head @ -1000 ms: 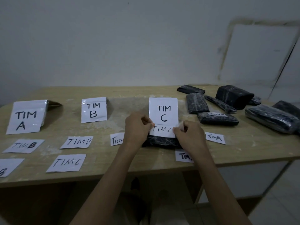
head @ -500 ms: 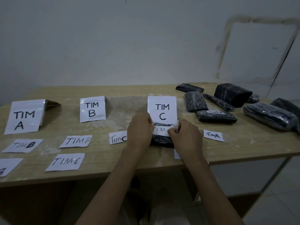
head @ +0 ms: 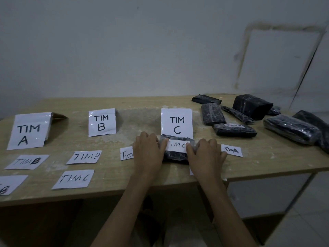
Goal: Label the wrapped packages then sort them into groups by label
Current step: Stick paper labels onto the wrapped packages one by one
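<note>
A black wrapped package [head: 175, 156] lies on the table just in front of the standing "TIM C" sign [head: 176, 123]. A white paper label reading "TIM C" [head: 176, 145] lies flat across its top. My left hand [head: 148, 152] holds the package's left end, with its thumb on the label's left edge. The right end is held by my right hand [head: 206, 155], whose thumb presses the label's right edge. Several more black wrapped packages [head: 234, 130] lie at the back right; one of them carries a small white label.
Standing signs "TIM A" [head: 29, 131] and "TIM B" [head: 102, 122] are at the left. Loose paper labels lie along the wooden table's [head: 124, 177] front: "TIM B" [head: 85, 156], "TIM C" [head: 73, 178], "TIM A" [head: 231, 150], and others partly hidden by my hands.
The "TIM C" label, held up by both hands before, has come down flat onto the black package. Both hands lowered with it and now rest at the package's ends.
</note>
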